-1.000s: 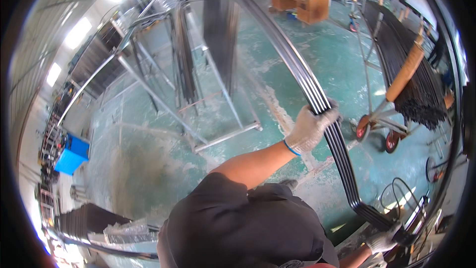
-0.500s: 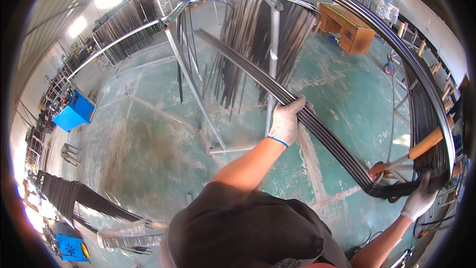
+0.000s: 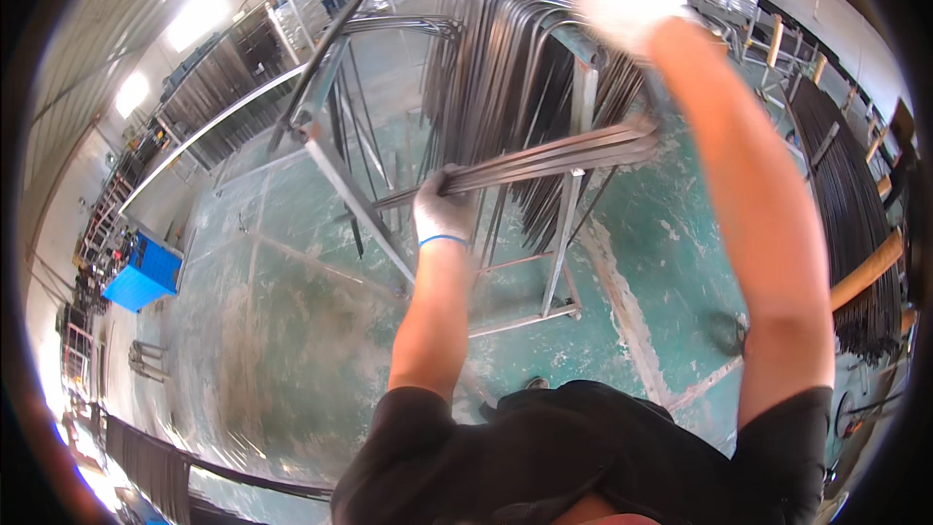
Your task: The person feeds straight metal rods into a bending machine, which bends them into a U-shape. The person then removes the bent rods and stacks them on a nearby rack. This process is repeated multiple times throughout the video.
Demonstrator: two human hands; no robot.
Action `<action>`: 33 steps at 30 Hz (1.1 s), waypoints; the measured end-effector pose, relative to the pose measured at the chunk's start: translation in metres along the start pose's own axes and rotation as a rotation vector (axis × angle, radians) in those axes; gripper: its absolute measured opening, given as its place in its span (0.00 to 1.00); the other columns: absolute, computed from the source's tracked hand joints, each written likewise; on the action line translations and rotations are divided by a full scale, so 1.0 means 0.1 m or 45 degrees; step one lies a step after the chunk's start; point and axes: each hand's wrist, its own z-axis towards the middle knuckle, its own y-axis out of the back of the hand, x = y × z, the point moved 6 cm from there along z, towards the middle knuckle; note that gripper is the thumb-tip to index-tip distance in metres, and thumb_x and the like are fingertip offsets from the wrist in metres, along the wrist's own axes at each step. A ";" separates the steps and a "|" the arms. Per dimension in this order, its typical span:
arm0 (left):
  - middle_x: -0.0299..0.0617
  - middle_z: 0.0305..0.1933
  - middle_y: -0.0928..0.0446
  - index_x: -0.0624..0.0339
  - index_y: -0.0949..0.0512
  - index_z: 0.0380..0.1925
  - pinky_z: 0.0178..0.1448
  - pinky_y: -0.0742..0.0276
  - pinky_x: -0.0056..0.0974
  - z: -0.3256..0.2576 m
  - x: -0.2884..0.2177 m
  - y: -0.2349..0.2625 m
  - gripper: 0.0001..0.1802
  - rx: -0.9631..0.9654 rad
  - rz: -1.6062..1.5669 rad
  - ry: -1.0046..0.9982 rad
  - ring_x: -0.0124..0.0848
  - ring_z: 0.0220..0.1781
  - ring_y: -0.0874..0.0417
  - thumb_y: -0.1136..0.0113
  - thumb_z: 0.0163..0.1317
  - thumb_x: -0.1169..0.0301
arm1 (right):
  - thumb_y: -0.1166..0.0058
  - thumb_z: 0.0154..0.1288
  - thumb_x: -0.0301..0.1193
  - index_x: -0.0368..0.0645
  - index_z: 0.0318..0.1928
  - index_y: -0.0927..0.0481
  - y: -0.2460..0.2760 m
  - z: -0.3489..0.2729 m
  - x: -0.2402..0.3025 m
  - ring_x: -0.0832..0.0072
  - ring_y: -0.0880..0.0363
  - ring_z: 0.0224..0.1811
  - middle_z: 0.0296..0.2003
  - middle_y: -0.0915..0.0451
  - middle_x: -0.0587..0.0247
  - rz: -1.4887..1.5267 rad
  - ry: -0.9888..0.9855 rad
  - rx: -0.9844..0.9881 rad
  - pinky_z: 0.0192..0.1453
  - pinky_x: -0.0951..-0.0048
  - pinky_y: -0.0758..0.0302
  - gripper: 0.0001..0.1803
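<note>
- The left hand (image 3: 444, 212) wears a pale glove with a blue band (image 3: 443, 239) at the wrist. Its fingers are wrapped around a bundle of long dark bars (image 3: 549, 161), near the bundle's left end.
- The bundle is up in the air, in front of the person. It slants, with the left end lower and the right end higher. It passes in front of a post of the grey metal rack (image 3: 583, 102), but I cannot tell if they touch.
- The right hand (image 3: 627, 2) has a pale glove too. It is high up, near the top of the rack, and the arm is stretched far out. The hand is too blurry and bright, so I cannot tell if it grips something.
- Many bent dark bars (image 3: 486, 68) hang close together on the rack, just behind the bundle. They bend over at the top and point down.
- The person wears a black shirt (image 3: 583, 447) with short sleeves.
- The floor (image 3: 311, 360) is green, with worn, pale patches.
- Over on the left side is a blue box (image 3: 144, 274), well apart from the hands.
- Over on the right side is a big pile of long dark bars (image 3: 841, 233), with an orange-brown tube (image 3: 868, 270) near it.
</note>
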 end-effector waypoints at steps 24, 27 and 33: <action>0.47 0.63 0.29 0.54 0.25 0.59 0.69 0.34 0.50 -1.40 2.02 3.28 0.19 -0.723 1.179 0.800 0.42 0.64 0.32 0.52 0.77 0.56 | 0.36 0.65 0.38 0.42 0.55 0.17 -0.48 -3.42 -5.15 0.50 0.13 0.48 0.43 0.12 0.48 0.059 -0.658 0.289 0.53 0.55 0.17 0.21; 0.46 0.54 0.24 0.54 0.22 0.52 0.61 0.27 0.49 -1.73 3.44 3.24 0.15 -0.507 1.358 1.168 0.40 0.54 0.27 0.51 0.77 0.59 | 0.36 0.66 0.39 0.41 0.57 0.17 0.47 -3.98 -6.31 0.49 0.13 0.50 0.45 0.12 0.45 -0.075 -1.011 0.046 0.57 0.54 0.18 0.23; 0.46 0.43 0.21 0.55 0.21 0.41 0.49 0.19 0.49 -1.09 5.89 1.70 0.11 0.149 1.454 1.343 0.38 0.40 0.21 0.50 0.78 0.63 | 0.38 0.64 0.44 0.40 0.60 0.18 2.03 -4.58 -7.88 0.50 0.13 0.52 0.48 0.13 0.43 -0.282 -1.423 -0.186 0.60 0.57 0.19 0.29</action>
